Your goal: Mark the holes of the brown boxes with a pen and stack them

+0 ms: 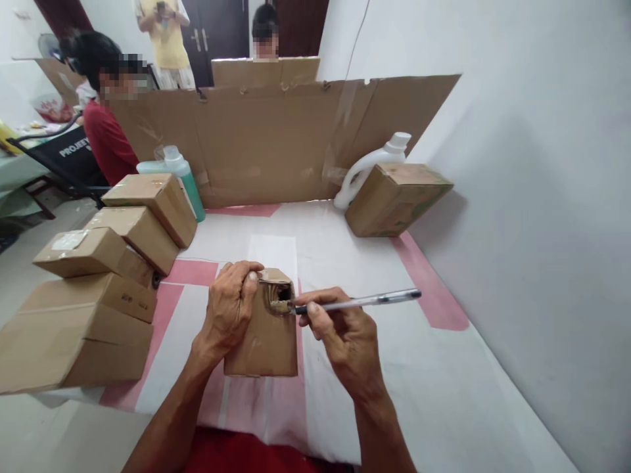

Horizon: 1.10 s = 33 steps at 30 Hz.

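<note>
In the head view a small cardboard box (269,348) stands on the cloth-covered table in front of me. Its upper right part has a ragged, dark hole (282,292) with torn layers around it. My left hand (229,305) grips the box by its left side and top edge, with the thumb near the hole. My right hand (348,332) pinches a clear-barrelled pen (384,297). The pen's dark end is at the right edge of the hole; whether it touches the cardboard I cannot tell. Its other end points right.
Several cardboard boxes (118,322) line the table's left side, with a green bottle (191,187) behind them. A tilted box (394,200) and a white jug (362,171) stand at the back right. A cardboard panel (266,144) borders the back; a wall (532,197) is at right. People are beyond.
</note>
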Each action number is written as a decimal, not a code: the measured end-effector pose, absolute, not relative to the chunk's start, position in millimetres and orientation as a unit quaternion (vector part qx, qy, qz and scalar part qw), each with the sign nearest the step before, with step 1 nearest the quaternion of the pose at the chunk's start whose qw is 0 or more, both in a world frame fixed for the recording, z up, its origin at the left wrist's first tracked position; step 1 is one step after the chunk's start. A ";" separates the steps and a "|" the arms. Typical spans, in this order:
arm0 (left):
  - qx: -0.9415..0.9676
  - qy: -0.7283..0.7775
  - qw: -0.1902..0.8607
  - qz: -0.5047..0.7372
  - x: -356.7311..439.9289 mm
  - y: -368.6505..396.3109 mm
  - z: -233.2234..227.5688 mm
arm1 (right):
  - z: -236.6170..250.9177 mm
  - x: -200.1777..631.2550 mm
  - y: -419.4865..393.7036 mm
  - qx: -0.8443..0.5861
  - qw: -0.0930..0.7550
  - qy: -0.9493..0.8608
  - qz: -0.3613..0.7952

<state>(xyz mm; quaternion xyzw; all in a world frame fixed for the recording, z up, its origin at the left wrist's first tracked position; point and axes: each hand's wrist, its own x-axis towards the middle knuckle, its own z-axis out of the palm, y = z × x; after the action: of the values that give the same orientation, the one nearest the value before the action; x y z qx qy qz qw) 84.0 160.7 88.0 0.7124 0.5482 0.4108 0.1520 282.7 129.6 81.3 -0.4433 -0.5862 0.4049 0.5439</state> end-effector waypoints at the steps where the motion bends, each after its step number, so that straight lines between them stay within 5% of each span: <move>1: 0.711 0.551 0.153 0.410 83.4 160.9 87.9 | 78.5 289.9 132.9 -0.447 0.556 -0.552 0.432; 5: 0.711 0.556 0.144 0.406 80.8 162.1 87.6 | 43.4 320.7 147.5 -0.556 0.519 -0.498 0.417; 9: 0.721 0.553 0.136 0.396 79.2 165.6 87.5 | -12.2 330.6 143.7 -0.729 0.213 -0.577 0.301; 11: 0.726 0.552 0.129 0.390 79.3 166.9 87.7 | -31.9 325.5 135.4 -0.756 0.140 -0.573 0.285; 21: 0.728 0.552 0.120 0.388 79.6 166.3 88.5 | -36.5 349.4 116.5 -0.850 0.077 -0.499 0.151; 25: 0.728 0.549 0.119 0.393 79.2 165.6 87.9 | -41.8 363.0 124.9 -0.872 0.035 -0.454 0.180; 33: 0.722 0.544 0.123 0.410 79.1 162.2 85.9 | -43.8 350.5 126.0 -0.882 0.121 -0.420 0.173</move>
<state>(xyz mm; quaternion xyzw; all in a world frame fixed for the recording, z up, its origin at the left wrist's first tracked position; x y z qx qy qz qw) 79.1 162.2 85.9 0.7216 0.5443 0.4098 0.1229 350.5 126.0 -43.8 -0.8824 -0.4204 0.1727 0.1213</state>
